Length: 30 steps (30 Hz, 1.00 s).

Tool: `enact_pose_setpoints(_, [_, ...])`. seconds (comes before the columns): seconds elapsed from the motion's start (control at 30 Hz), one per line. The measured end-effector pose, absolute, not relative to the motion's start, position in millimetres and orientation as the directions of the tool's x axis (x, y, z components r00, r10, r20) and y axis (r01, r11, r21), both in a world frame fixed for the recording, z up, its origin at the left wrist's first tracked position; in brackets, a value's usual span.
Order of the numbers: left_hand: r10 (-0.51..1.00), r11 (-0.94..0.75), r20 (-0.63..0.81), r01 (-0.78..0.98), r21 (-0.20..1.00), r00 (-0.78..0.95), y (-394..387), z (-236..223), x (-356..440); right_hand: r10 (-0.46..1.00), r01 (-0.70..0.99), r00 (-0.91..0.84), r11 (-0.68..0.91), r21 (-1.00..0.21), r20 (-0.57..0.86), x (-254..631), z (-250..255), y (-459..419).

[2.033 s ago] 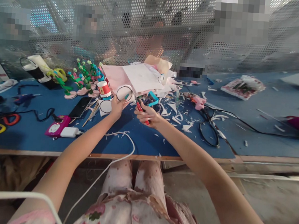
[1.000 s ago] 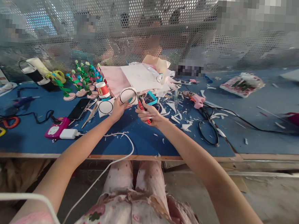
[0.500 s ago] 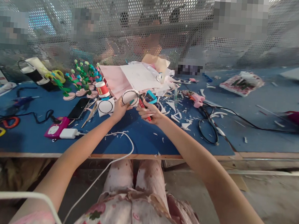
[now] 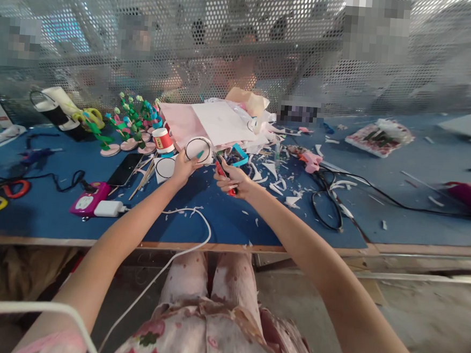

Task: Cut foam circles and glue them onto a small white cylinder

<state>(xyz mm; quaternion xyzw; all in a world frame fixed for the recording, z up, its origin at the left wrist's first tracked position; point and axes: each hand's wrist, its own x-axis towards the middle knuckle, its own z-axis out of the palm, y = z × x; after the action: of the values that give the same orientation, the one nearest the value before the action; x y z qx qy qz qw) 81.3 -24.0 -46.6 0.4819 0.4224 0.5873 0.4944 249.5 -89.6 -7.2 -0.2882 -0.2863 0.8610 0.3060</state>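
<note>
Position: white piece (image 4: 196, 148) at left hand's (image 4: 186, 167) fingertips, left of right hand (image 4: 233, 180)
Look: pale, black circle outline
Left hand: pinching white piece
Right hand: closed around red-handled scissors (image 4: 221, 170)
Beneath: blue table (image 4: 216, 223)

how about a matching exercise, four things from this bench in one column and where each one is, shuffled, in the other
Things
1. red-handled scissors
2. black phone
3. white adapter
4. pink glue gun

Places
A. lying beside the thin wooden sticks
B. on the bench, to the right of the right hand
C. held in the right hand
D. against the magenta box

Right pairs: 1-C, 2-A, 3-D, 4-B
</note>
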Motion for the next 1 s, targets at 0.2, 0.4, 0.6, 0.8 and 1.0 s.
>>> enact_pose_setpoints(0.2, [0.977,-0.193,0.203,-0.151,0.97,0.06,-28,-46,81,0.648,-0.362,-0.703,-0.681,-0.637,-0.294,258,-10,-82])
enact_pose_setpoints(0.4, [0.974,-0.206,0.214,-0.1,0.973,0.076,-32,-43,81,0.632,-0.351,-0.712,-0.697,-0.625,-0.306,259,-5,-85])
enact_pose_setpoints(0.6, [0.975,-0.191,0.2,-0.091,0.977,0.101,-32,-43,80,0.647,-0.337,-0.691,-0.683,-0.648,-0.323,257,-6,-87])
enact_pose_setpoints(0.8, [0.962,-0.188,0.196,-0.06,0.98,0.188,-33,-41,80,0.682,-0.385,-0.655,-0.671,-0.634,-0.324,255,-4,-88])
enact_pose_setpoints(1.0, [0.965,-0.145,0.152,-0.047,0.988,0.215,-36,-43,83,0.739,-0.393,-0.578,-0.624,-0.675,-0.347,252,2,-92])
